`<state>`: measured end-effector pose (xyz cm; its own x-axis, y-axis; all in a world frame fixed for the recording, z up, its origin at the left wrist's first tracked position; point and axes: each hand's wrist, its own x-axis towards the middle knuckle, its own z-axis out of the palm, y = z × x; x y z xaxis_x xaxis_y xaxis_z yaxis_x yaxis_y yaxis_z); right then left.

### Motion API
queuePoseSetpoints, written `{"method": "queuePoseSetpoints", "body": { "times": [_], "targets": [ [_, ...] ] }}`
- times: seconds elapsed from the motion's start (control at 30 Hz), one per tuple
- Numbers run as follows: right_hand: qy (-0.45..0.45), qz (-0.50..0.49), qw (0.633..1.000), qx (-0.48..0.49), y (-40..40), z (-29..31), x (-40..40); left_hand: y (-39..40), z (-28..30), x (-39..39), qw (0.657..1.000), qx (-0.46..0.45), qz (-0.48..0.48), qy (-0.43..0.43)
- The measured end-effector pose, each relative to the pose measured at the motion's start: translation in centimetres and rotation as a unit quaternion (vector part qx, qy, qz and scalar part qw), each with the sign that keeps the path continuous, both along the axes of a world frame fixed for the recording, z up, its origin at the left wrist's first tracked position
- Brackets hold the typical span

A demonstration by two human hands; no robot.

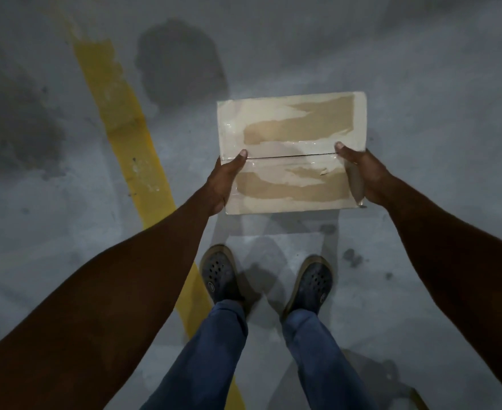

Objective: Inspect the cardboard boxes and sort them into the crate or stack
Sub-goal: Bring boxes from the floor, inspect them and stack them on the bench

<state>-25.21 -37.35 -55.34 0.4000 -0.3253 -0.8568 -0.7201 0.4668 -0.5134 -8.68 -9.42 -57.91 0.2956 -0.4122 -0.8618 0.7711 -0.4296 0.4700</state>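
Pale rectangular cardboard box [291, 152], top seam closed, held above grey concrete floor [421, 113] between left hand [224, 180] and right hand [362, 176], thumbs on top; fingers beneath presumably curled, hidden.

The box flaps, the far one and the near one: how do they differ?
On the cardboard box, the far flap shows whole, while the near flap has its side edges covered by the left hand and right hand. The far flap's torn brown patches spread wider and higher than the near flap's. Both are pale, glossy with tape and meet at the centre seam.
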Motion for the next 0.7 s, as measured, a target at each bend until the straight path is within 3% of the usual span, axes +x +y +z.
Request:
{"method": "queuePoseSetpoints", "body": {
  "times": [0.17, 0.4, 0.7],
  "targets": [
    [-0.013, -0.006, 1.0, -0.019, 2.4, 10.8, 0.1, 1.7, 10.6, 1.5, 0.998, 0.008, 0.003, -0.066],
    [-0.033, 0.053, 0.991, -0.122, 7.6, 34.9, 1.5, 5.9, 34.6, 1.7, 0.985, 0.008, 0.064, -0.158],
    [-0.114, 0.075, 0.977, -0.166, 12.9, 61.0, 4.2, 12.6, 62.1, 0.6, 0.962, 0.0, 0.16, -0.219]
  ]
}}
